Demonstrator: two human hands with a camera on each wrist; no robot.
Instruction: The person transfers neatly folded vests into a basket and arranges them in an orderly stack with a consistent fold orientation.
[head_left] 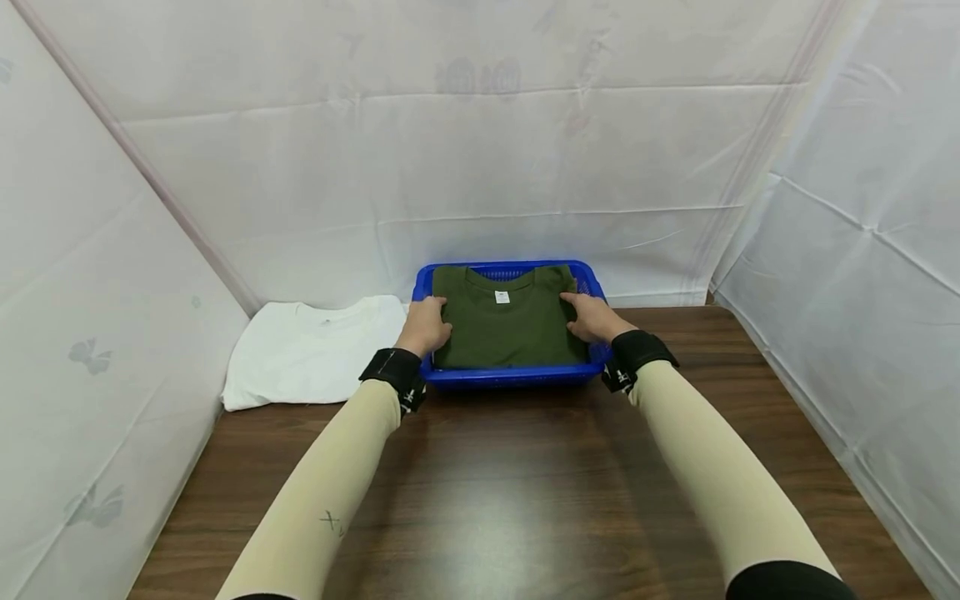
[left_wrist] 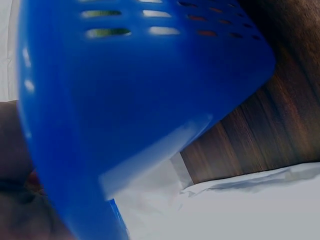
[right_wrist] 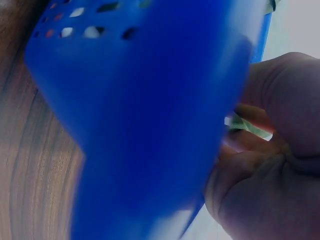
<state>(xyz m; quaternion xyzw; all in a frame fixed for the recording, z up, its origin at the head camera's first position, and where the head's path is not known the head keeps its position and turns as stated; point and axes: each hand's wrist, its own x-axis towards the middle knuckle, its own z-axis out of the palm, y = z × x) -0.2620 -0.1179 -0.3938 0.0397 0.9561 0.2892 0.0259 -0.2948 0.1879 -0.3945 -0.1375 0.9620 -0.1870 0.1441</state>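
Observation:
A folded dark green T-shirt (head_left: 510, 333) with a white neck label lies in a blue plastic basket (head_left: 506, 379), its collar toward the back wall. My left hand (head_left: 426, 323) reaches over the basket's left side, thumb and forefinger spread apart at the shirt's left edge. At the right edge, my right hand (head_left: 591, 317) touches the shirt in the same way. The basket's wall (left_wrist: 130, 100) fills much of the left wrist view and hides most of that hand. Beyond the basket rim in the right wrist view, the right fingers (right_wrist: 245, 162) are bent, with green cloth behind them.
A folded white T-shirt (head_left: 311, 354) lies on the brown wooden table (head_left: 495, 483), left of the basket. White sheeting (head_left: 480, 167) hangs behind the basket and along both sides.

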